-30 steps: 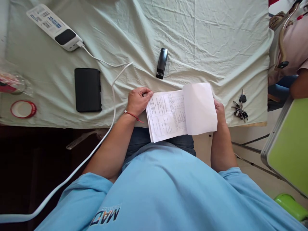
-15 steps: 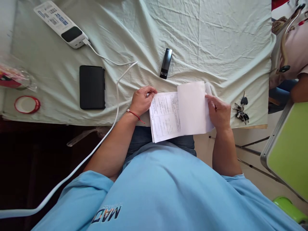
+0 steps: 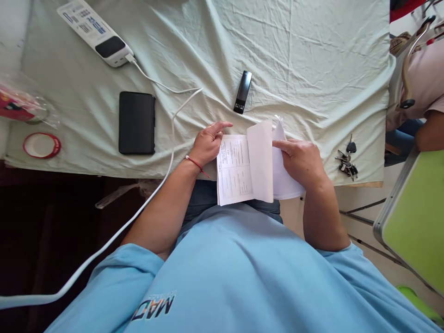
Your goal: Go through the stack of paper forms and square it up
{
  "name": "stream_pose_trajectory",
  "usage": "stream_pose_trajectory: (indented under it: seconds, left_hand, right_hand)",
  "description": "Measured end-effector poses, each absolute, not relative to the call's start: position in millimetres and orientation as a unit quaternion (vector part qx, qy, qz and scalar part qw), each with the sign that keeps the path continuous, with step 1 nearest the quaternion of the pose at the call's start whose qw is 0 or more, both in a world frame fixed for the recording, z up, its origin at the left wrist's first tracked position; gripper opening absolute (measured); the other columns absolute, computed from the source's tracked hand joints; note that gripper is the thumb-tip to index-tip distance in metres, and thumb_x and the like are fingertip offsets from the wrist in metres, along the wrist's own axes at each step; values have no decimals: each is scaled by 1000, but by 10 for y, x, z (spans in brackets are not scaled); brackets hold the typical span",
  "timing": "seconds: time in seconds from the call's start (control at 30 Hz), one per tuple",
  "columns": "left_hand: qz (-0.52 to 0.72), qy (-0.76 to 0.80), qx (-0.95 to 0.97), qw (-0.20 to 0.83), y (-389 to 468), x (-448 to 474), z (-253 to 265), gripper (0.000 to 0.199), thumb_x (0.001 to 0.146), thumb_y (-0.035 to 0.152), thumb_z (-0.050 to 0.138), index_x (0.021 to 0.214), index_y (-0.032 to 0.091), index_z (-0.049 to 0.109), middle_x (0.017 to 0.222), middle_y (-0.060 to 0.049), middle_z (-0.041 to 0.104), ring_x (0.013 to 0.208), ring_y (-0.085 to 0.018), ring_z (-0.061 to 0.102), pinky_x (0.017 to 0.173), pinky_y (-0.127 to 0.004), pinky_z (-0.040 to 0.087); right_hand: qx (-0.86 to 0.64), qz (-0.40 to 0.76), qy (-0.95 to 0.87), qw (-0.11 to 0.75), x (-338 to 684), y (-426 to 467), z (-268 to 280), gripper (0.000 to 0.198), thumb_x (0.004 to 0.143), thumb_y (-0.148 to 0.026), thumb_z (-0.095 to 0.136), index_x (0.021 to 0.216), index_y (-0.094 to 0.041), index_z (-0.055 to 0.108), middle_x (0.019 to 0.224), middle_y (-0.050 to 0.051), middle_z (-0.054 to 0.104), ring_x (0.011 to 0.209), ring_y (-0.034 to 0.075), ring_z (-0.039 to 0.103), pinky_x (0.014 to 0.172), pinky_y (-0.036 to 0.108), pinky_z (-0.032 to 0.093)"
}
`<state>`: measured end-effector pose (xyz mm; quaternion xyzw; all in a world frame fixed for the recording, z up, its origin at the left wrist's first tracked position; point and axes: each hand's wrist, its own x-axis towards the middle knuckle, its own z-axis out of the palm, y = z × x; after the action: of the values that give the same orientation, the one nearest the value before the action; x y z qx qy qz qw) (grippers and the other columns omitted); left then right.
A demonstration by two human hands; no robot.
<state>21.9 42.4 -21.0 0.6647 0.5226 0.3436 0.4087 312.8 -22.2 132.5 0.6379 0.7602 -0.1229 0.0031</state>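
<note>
A stack of printed paper sheets [image 3: 234, 169] lies open at the table's front edge, partly over my lap. My left hand [image 3: 208, 142] pinches its left edge, thumb bent and index finger stretched out past the top corner. A blank white page [image 3: 261, 162] stands half folded over in the middle. At the right, my right hand [image 3: 301, 159] is on the sheets, its index finger reaching to the edge of that page; the thumb and lower fingers are largely hidden. Above the papers lies a small black slim device [image 3: 243, 91].
On the cloth-covered table [image 3: 319, 69] are a white power bank [image 3: 93, 32] with a white cable [image 3: 172, 138], a black tablet-like case [image 3: 137, 122], a red-edged roll [image 3: 41, 145] and keys [image 3: 347, 162]. A green table [image 3: 412, 212] and a seated person [image 3: 425, 74] are at right.
The blank page has swung leftward and narrowed. My right hand has moved left over the sheets with its index finger extended. My left index finger has straightened.
</note>
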Motion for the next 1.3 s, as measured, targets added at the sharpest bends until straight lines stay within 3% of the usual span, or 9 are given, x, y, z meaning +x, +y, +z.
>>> stream_pose_trajectory:
  seconds: [0.13,0.3,0.43,0.6,0.67,0.77,0.93,1.13,1.3]
  left_hand:
    - [352,492,683,409,424,206,-255,64,100,2,52,149,25,87,111,-5,81,104,-20,74,109,-36,61]
    - [345,501,681,408,434,205,-259,63,100,7,53,151,23,86,122,-8,86,109,-24,77,112,-40,62]
    - [333,516,660,432,433,183,-199,52,102,19,64,151,18,82,145,-11,86,130,-30,80,120,-42,61]
    - [356,539,625,438,414,195,-140,39,118,37,58,140,20,83,131,-10,87,123,-28,80,117,-41,63]
    - [381,543,601,446,399,222,-128,53,125,57,46,139,22,83,122,-10,86,120,-27,80,112,-40,65]
    - [396,536,587,459,382,261,-117,67,126,68,37,138,22,85,123,-11,87,122,-27,81,111,-38,65]
    - [343,550,641,411,388,263,-133,36,107,28,64,128,20,92,135,-8,91,128,-28,83,119,-40,63]
    - [316,562,663,381,394,216,-141,39,94,18,65,115,20,97,114,-7,92,105,-27,82,107,-39,65]
    - [305,559,684,356,366,196,-136,37,94,24,66,113,22,98,100,-7,85,88,-25,72,92,-38,62]
  right_hand:
    - [613,-144,773,80,2890,-161,1383,49,108,-19,49,126,-28,94,103,9,85,85,23,66,74,37,35]
    - [565,-186,787,163,2552,-61,1365,65,111,-15,39,156,-32,83,119,13,88,102,29,76,79,37,41]
    - [534,-219,790,206,2351,-2,1300,69,115,-18,34,171,-31,72,134,17,88,123,35,81,90,40,50]
    - [538,-226,779,231,2249,13,1242,65,117,-22,35,170,-29,73,142,20,86,129,38,82,97,43,56]
    - [546,-228,773,229,2239,14,1220,65,116,-20,37,169,-30,74,142,20,87,130,38,82,99,43,58]
    - [557,-233,771,202,2276,9,1163,63,115,-17,42,165,-31,78,138,18,89,128,36,83,100,42,59]
    - [602,-243,760,18,2653,-85,1038,56,115,-21,49,159,-31,82,137,11,91,118,29,85,102,38,61]
    - [688,-198,675,-178,3557,-323,843,62,112,-37,51,172,-25,66,90,3,82,72,22,67,82,39,58]
    - [755,-204,596,-184,4124,-416,589,76,99,-38,64,170,-12,61,66,-4,65,69,24,61,80,39,52]
